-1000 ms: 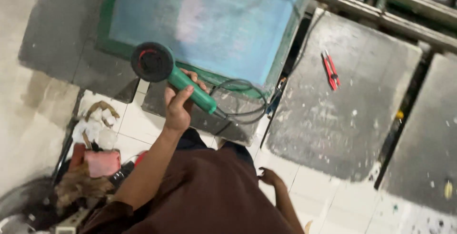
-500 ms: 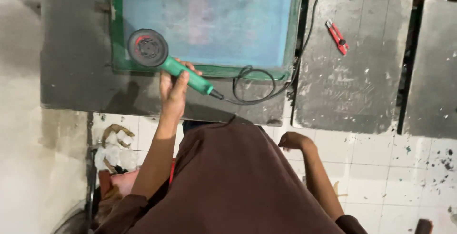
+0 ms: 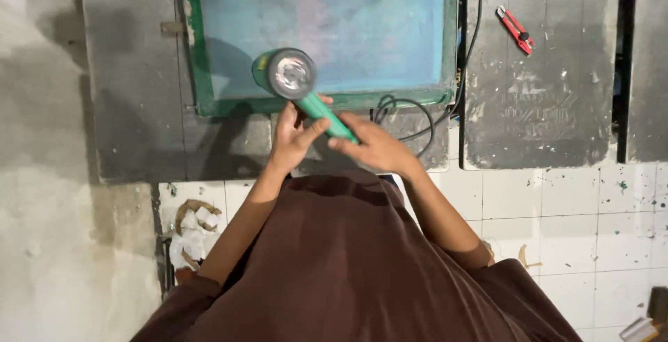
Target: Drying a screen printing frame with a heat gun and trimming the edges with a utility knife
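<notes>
A green heat gun [image 3: 296, 84] with a round silver rear end points down at a green-framed screen [image 3: 320, 29] with pale blue mesh, lying on a grey table [image 3: 132, 91]. My left hand [image 3: 293, 137] grips the gun's green handle. My right hand [image 3: 372, 146] now touches the handle's lower end, fingers closing around it. The gun's black cord [image 3: 417, 116] loops on the table just right of my hands.
A red utility knife [image 3: 515, 30] lies on a second grey slab [image 3: 550, 105] to the right. Crumpled scraps [image 3: 191, 234] lie on the white tiled floor [image 3: 570, 210] at lower left. My brown shirt fills the bottom of the view.
The gun has swung right over the frame's lower edge. My right hand has come up from my side and reached the handle.
</notes>
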